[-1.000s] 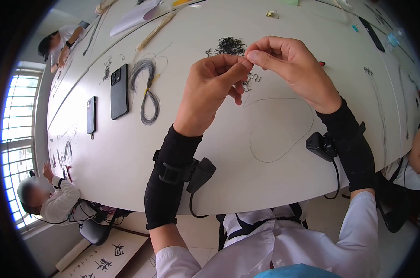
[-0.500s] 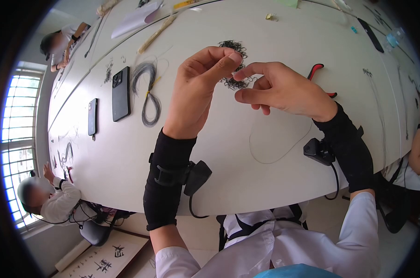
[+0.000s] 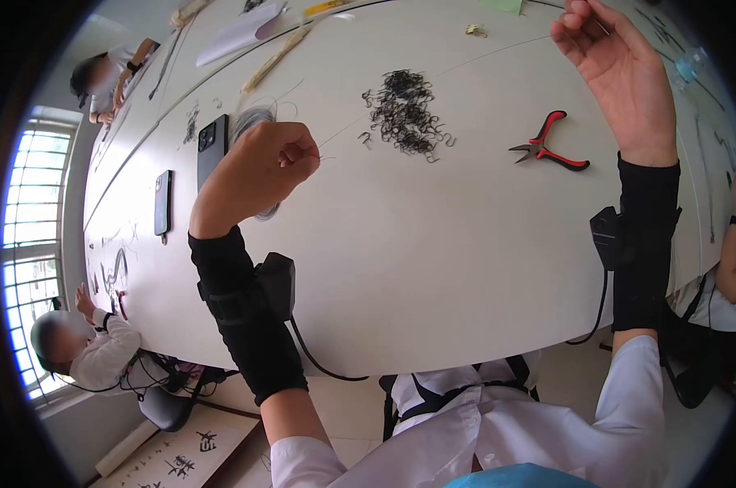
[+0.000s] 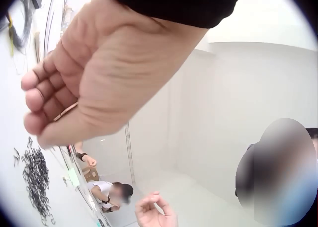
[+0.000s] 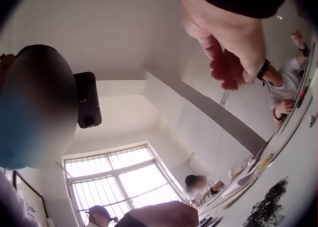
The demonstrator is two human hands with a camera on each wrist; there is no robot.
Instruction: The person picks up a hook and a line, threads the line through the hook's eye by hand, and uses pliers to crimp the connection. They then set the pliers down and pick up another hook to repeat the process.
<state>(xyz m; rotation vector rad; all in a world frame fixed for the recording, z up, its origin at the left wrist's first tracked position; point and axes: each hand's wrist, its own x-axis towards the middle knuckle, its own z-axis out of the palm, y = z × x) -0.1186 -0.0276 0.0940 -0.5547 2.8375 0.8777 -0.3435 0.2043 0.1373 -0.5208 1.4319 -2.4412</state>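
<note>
A thin line (image 3: 477,60) stretches from hand to hand across the view. Its left part runs into the curled fingers of my left hand (image 3: 262,167), where a short end sticks out past the knuckles. My right hand (image 3: 628,85), raised at the far right with its palm showing, pinches the other end at the fingertips. Below the line lies a loose pile of small dark bent hooks (image 3: 408,114). Pliers with red and black handles (image 3: 551,154) rest on the table, jaws pointing left, between the pile and my right forearm.
A coil of grey line (image 3: 254,118) and a black phone (image 3: 212,138) lie partly behind my left hand. Another phone (image 3: 163,203) lies farther left. A small gold clip (image 3: 475,30) and a tan bundle (image 3: 277,58) lie toward the back of the white table (image 3: 433,276). Other people sit around it.
My hands, close together over the pile before, have moved wide apart, left hand to the left and right hand up and right. The line now spans between them; pliers and pile are uncovered.
</note>
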